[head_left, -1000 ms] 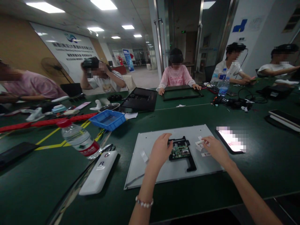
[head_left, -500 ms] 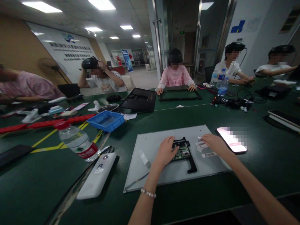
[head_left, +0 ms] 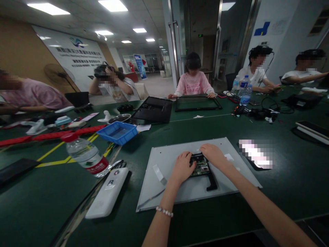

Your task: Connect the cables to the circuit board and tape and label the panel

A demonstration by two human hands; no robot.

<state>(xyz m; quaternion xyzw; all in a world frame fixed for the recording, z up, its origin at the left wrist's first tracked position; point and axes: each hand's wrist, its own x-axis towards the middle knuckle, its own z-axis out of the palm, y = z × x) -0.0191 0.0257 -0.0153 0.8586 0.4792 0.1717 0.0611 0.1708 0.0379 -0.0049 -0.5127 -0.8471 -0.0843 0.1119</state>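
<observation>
A pale flat panel (head_left: 164, 161) lies on the green table, bearing a black bracket (head_left: 212, 181) with a green circuit board (head_left: 202, 168) in it. My left hand (head_left: 183, 166) rests over the left side of the bracket, its fingers curled at the frame and thumb by the board. At the upper right corner of the bracket is my right hand (head_left: 213, 156), fingers bent down on it; what lies under the fingertips is hidden. White labels (head_left: 228, 157) show on the panel right of my right hand, partly covered by the arm.
A white power bank (head_left: 108, 193), a water bottle (head_left: 86, 156) and a blue tray (head_left: 118, 133) stand to the left. A lit phone (head_left: 255, 155) lies right of the panel. Across the table, a person in pink touches a black frame (head_left: 197, 109). Other people sit around.
My right hand has moved left from the labels to the bracket's upper right corner. My left hand stays by the board. The person opposite has shifted one hand.
</observation>
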